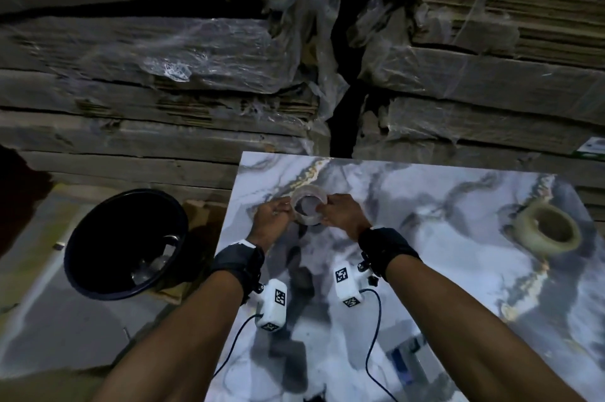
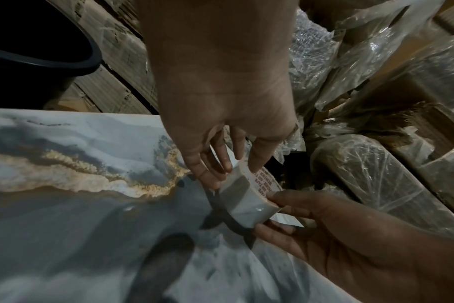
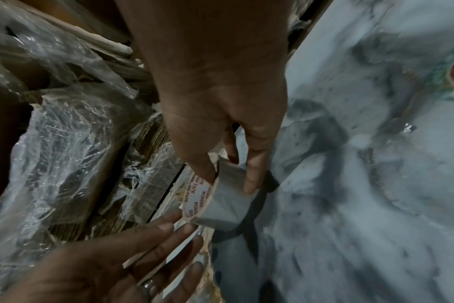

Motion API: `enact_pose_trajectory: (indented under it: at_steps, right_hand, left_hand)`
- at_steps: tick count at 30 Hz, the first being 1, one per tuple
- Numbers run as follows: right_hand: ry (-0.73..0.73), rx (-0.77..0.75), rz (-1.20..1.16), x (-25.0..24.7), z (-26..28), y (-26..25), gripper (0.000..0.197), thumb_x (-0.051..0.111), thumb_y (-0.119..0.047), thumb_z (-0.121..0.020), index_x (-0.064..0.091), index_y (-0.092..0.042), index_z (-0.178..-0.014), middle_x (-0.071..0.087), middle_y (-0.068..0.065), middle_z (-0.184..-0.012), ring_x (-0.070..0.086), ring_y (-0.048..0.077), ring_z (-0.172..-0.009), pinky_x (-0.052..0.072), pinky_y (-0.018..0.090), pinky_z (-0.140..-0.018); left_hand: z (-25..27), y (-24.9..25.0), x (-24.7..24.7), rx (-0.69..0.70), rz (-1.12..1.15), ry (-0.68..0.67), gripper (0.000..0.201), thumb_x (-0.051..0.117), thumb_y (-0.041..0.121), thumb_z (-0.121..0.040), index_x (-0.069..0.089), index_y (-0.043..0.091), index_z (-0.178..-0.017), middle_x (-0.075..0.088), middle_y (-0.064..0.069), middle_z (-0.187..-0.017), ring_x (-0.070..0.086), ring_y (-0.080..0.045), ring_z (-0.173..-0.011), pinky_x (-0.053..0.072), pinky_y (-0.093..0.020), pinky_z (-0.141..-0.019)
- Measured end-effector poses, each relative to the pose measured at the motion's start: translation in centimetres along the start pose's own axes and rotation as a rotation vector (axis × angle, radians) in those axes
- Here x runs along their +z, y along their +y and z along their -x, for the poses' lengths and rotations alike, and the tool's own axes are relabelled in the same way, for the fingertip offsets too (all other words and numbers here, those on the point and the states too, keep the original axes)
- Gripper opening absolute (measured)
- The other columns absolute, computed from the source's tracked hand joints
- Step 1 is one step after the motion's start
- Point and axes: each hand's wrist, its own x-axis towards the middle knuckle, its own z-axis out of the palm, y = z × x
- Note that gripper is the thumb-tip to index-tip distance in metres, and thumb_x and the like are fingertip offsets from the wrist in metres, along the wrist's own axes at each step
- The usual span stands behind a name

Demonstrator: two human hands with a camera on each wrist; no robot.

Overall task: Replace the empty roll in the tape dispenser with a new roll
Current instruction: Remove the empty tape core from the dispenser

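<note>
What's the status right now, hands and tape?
Both hands, left and right, grip the clear roll above the table. Tan roll lies right. Dispenser not seen.

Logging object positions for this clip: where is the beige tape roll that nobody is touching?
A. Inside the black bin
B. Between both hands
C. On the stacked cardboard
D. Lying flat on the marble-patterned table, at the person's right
D: the beige tape roll lies flat on the marble-patterned table, away from both hands, which hold the clear tape roll.
</note>
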Motion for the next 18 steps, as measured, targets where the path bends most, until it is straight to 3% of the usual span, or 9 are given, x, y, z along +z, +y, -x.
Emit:
enact_pose_trajectory:
  at_steps: [2, 4, 7, 8, 11, 12, 14, 16, 18]
  right_hand:
    - [0.019, -0.002, 0.032, 0.7, -0.7, 0.0, 0.033, 0.071, -0.036, -0.071, 0.077, -0.008, -0.085, 0.078, 0.016, -0.093, 0.075, 0.029, -0.091, 0.062, 0.047, -0.084]
    - [0.051, -0.005, 0.014, 1.3, -1.3, -0.1, 0.04, 0.071, -0.04, -0.069, 0.077, -0.005, -0.086, 0.078, 0.016, -0.092, 0.074, 0.031, -0.092, 0.06, 0.046, -0.08]
    - [0.064, -0.023, -0.007, 2.0, -1.5, -1.1, 0.019, 0.073, -0.027, -0.085, 0.075, -0.009, -0.092, 0.073, 0.012, -0.091, 0.068, 0.024, -0.086, 0.051, 0.036, -0.073]
    - [0.072, -0.029, -0.004, 2.1, -1.7, -1.3, 0.017, 0.071, -0.025, -0.089, 0.074, -0.009, -0.094, 0.073, 0.012, -0.092, 0.066, 0.023, -0.085, 0.049, 0.034, -0.073]
    - [0.089, -0.061, 0.056, 2.4, -2.0, -1.7, 0.023, 0.067, -0.026, -0.094, 0.074, -0.007, -0.106, 0.071, 0.008, -0.1, 0.062, 0.018, -0.089, 0.044, 0.028, -0.072]
    - [0.095, -0.075, 0.083, 2.5, -2.1, -1.8, 0.017, 0.066, -0.026, -0.095, 0.071, -0.013, -0.105, 0.068, 0.004, -0.099, 0.06, 0.017, -0.091, 0.043, 0.026, -0.071]
    - [0.097, -0.082, 0.091, 2.6, -2.0, -1.8, 0.005, 0.066, -0.024, -0.096, 0.065, -0.019, -0.098, 0.065, 0.002, -0.098, 0.059, 0.017, -0.091, 0.042, 0.024, -0.064]
    - [0.089, -0.068, 0.08, 2.6, -2.0, -1.7, 0.012, 0.067, -0.023, -0.094, 0.069, -0.013, -0.099, 0.068, 0.005, -0.1, 0.06, 0.019, -0.091, 0.043, 0.026, -0.067]
    - [0.08, -0.049, 0.087, 2.6, -2.2, -1.5, 0.025, 0.07, -0.024, -0.091, 0.072, -0.006, -0.108, 0.072, 0.01, -0.106, 0.061, 0.02, -0.091, 0.045, 0.03, -0.072]
  left_hand:
    - [-0.5, 0.1, -0.3, 0.021, -0.005, -0.008, 0.031, 0.064, -0.005, -0.082, 0.077, 0.008, -0.106, 0.074, -0.01, -0.119, 0.067, -0.028, -0.117, 0.052, -0.048, -0.106]
    - [-0.4, 0.8, -0.6, 0.038, -0.018, -0.001, 0.028, 0.061, -0.01, -0.087, 0.075, 0.009, -0.101, 0.073, -0.004, -0.111, 0.067, -0.019, -0.106, 0.054, -0.036, -0.1]
    - [-0.8, 1.0, -1.0, 0.051, -0.008, 0.002, 0.033, 0.056, -0.01, -0.089, 0.071, 0.018, -0.086, 0.072, 0.006, -0.089, 0.064, 0.0, -0.08, 0.054, -0.022, -0.079]
    - [-0.9, 1.0, -1.2, 0.051, 0.007, -0.003, 0.032, 0.056, -0.008, -0.088, 0.073, 0.019, -0.086, 0.073, 0.008, -0.089, 0.065, 0.0, -0.08, 0.055, -0.018, -0.076]
    - [-1.2, 1.1, -1.6, 0.057, 0.004, -0.016, 0.038, 0.059, -0.004, -0.086, 0.076, 0.013, -0.115, 0.075, 0.0, -0.11, 0.068, -0.013, -0.1, 0.052, -0.007, -0.073]
    - [-1.4, 1.1, -1.6, 0.051, -0.001, -0.011, 0.042, 0.057, -0.007, -0.087, 0.074, 0.01, -0.122, 0.074, -0.003, -0.116, 0.066, -0.017, -0.105, 0.052, -0.006, -0.074]
    - [-1.5, 1.1, -1.6, 0.037, 0.009, 0.0, 0.045, 0.056, -0.01, -0.087, 0.072, 0.009, -0.126, 0.072, -0.006, -0.121, 0.065, -0.022, -0.111, 0.053, -0.019, -0.084]
    - [-1.4, 1.0, -1.6, 0.04, 0.011, 0.002, 0.045, 0.055, -0.01, -0.088, 0.072, 0.009, -0.126, 0.072, -0.006, -0.12, 0.064, -0.024, -0.114, 0.051, -0.028, -0.091]
    - [-1.2, 1.1, -1.6, 0.057, 0.002, 0.001, 0.045, 0.053, -0.012, -0.089, 0.071, 0.007, -0.126, 0.072, -0.005, -0.118, 0.064, -0.024, -0.115, 0.049, -0.027, -0.092]
